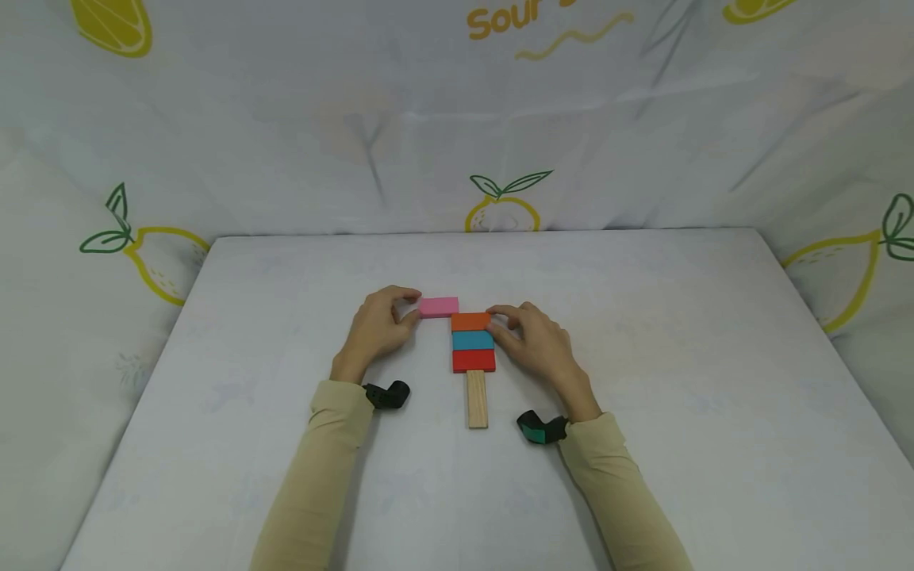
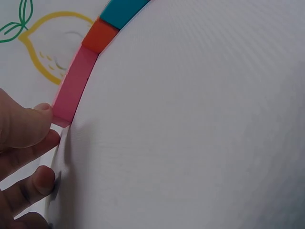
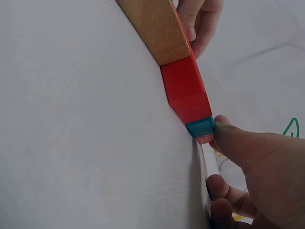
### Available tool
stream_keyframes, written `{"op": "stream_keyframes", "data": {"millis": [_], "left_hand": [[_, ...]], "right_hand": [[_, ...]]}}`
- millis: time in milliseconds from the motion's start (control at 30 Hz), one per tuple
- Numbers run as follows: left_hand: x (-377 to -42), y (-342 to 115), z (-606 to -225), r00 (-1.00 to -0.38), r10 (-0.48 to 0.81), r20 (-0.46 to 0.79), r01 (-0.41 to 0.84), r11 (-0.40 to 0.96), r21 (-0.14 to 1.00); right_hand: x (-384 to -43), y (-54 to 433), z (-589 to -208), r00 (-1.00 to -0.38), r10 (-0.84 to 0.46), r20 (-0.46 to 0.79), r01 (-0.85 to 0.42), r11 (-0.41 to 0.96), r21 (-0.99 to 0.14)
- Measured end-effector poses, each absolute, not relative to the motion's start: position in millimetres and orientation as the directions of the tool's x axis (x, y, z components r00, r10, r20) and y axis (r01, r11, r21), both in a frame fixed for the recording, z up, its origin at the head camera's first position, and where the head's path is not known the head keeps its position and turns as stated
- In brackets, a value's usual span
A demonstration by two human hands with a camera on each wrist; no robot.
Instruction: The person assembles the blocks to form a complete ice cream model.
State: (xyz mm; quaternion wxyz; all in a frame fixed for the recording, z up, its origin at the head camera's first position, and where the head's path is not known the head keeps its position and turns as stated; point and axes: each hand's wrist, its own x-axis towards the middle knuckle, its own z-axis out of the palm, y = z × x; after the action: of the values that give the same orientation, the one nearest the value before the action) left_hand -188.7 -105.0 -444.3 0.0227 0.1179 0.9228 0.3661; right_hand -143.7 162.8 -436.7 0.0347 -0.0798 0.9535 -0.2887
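My left hand pinches the left end of a pink block between thumb and fingers. The pink block lies flat, its right end meeting the upper left corner of an orange block. At the orange block's right end, my right hand holds it with thumb and index finger. Below the orange one, a blue block and a red block are stacked edge to edge in a column. A plain wooden block stretches lengthwise toward me from the red block's middle.
Everything lies on a white-covered table. Behind it hangs a white cloth printed with lemons and lettering. A black wrist camera sits on the left wrist, and a black and green one on the right.
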Motion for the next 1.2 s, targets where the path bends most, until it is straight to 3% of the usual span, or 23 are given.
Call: {"op": "stream_keyframes", "data": {"millis": [1200], "left_hand": [[-189,-67,-446,-0.964,0.263,0.044,0.224,0.707,0.671]], "right_hand": [[-144,163,-438,-0.988,-0.150,-0.026,-0.108,0.812,-0.574]]}}
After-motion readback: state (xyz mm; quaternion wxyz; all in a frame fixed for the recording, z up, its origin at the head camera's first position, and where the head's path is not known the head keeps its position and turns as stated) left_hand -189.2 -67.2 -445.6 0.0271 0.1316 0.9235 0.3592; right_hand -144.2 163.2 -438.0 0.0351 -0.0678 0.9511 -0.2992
